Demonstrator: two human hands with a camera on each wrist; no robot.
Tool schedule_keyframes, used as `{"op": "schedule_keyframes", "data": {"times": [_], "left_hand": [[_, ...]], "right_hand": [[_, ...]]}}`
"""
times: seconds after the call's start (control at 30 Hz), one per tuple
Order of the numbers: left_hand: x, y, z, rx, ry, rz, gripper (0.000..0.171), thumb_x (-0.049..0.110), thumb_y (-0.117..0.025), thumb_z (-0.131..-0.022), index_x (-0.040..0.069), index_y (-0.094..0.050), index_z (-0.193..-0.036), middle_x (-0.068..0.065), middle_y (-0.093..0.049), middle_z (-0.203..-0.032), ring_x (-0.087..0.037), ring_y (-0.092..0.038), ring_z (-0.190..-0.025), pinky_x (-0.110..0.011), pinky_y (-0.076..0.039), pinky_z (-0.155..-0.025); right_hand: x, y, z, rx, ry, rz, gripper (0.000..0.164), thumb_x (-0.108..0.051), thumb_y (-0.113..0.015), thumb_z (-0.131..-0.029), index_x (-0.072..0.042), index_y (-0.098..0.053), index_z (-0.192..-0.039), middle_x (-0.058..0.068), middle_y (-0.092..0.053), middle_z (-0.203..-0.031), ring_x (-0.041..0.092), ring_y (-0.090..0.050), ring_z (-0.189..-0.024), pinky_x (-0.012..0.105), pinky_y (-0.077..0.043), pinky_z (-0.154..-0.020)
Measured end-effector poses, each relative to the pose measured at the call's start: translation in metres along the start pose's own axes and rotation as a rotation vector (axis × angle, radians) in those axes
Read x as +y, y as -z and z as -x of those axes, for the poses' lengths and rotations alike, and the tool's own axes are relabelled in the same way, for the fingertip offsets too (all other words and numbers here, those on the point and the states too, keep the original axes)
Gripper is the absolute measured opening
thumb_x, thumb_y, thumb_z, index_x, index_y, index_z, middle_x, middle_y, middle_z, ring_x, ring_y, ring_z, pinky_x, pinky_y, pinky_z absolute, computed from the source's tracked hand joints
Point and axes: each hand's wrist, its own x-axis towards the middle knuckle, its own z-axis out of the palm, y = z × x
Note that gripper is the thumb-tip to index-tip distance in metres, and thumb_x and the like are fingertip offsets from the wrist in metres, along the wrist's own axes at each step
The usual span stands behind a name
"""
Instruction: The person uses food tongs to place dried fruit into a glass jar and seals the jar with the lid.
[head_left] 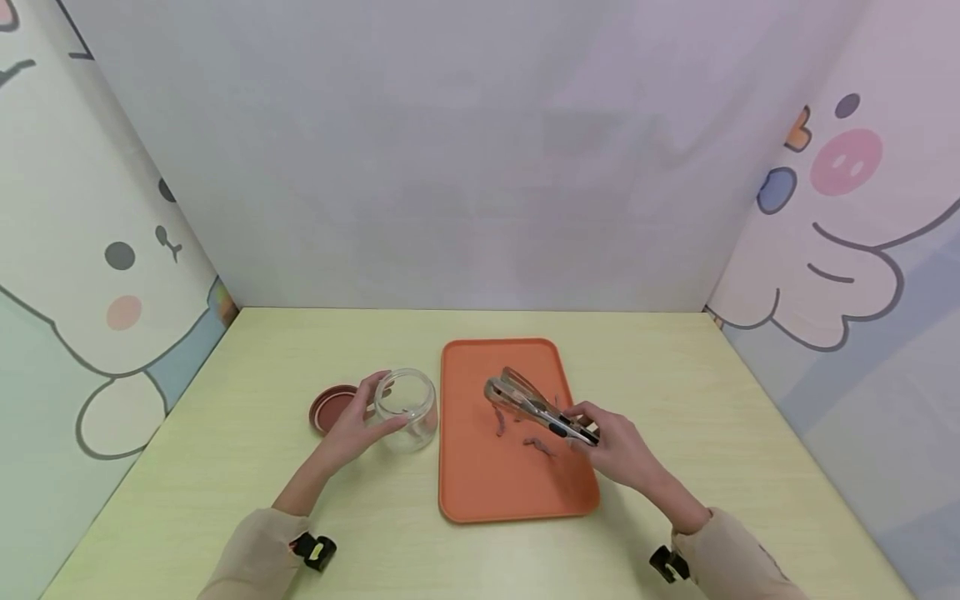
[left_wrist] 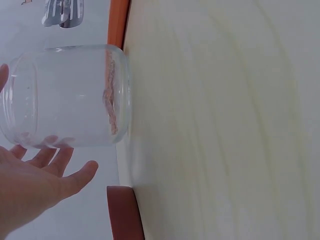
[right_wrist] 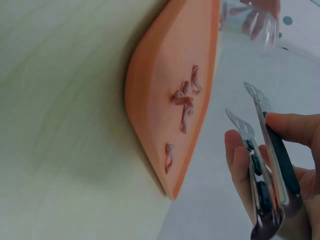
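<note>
My left hand point(head_left: 348, 437) holds a clear glass jar point(head_left: 422, 423) round its side, thumb and fingers on opposite sides. The jar stands upright and uncovered on the table; some brownish-pink shrivelled strips point(left_wrist: 109, 95) lie at its bottom. In my right hand point(head_left: 621, 448) are metal tongs point(right_wrist: 286, 165) with black grips, held between thumb and fingers. The tong tips are spread, with nothing visible between them, above an orange tray point(head_left: 491, 492). Several similar shrivelled strips point(right_wrist: 186, 107) lie scattered on the tray.
A round reddish-brown lid point(head_left: 328, 408) lies on the table left of the jar, partly behind my left hand. The pale wooden table point(head_left: 360, 533) meets a plain cloth backdrop point(head_left: 480, 208) at the back. Printed cartoon cloths hang at both sides.
</note>
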Motion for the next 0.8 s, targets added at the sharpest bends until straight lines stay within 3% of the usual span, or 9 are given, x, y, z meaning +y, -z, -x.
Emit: {"op": "schedule_keyframes", "data": {"times": [0.37, 0.8], "left_hand": [[-0.001, 0.0, 0.0, 0.0, 0.0, 0.004, 0.074, 0.024, -0.068, -0.078, 0.01, -0.023, -0.135, -0.017, -0.031, -0.134, -0.031, -0.027, -0.123, -0.051, -0.029, -0.095], [0.0, 0.0, 0.0, 0.004, 0.002, 0.001, 0.074, 0.024, -0.068, -0.078, 0.011, -0.023, -0.135, -0.017, -0.032, -0.134, -0.031, -0.028, -0.123, -0.051, -0.029, -0.095]], "right_hand": [[0.009, -0.018, 0.009, 0.003, 0.009, 0.014, 0.03, -0.005, -0.071, -0.073, -0.01, -0.059, -0.1, -0.003, -0.058, -0.079, 0.006, -0.043, -0.05, 0.02, -0.033, -0.04], [0.006, -0.026, 0.007, 0.022, 0.056, 0.099, 0.03, -0.001, -0.071, -0.07, -0.01, -0.059, -0.096, -0.004, -0.058, -0.073, 0.005, -0.049, -0.059, 0.021, -0.038, -0.047]]}}
